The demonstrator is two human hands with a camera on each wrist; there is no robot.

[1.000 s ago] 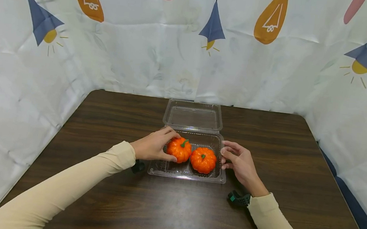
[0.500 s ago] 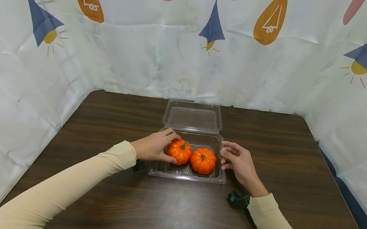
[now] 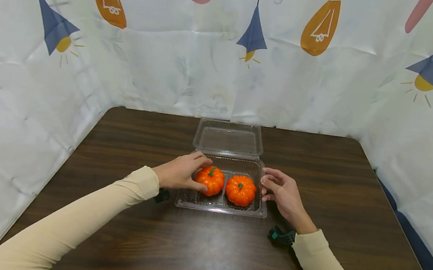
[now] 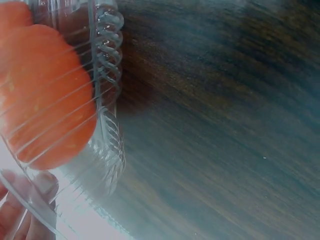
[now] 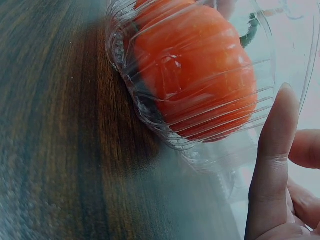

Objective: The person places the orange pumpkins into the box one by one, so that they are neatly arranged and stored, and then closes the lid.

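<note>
Cupping a round orange pumpkin (image 3: 210, 183), the left hand (image 3: 181, 171) could drag the clear plastic clamshell (image 3: 237, 165) if the rim-pinching right hand (image 3: 285, 195) slips.

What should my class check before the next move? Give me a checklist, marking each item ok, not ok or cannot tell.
1. Lid folded back open: ok.
2. Left pumpkin inside the box: ok.
3. Right pumpkin inside too: ok.
4. Left hand off the left pumpkin: not ok, it is curved round it.
5. Right hand gripping the box: cannot tell, though it is at the right edge.
</note>
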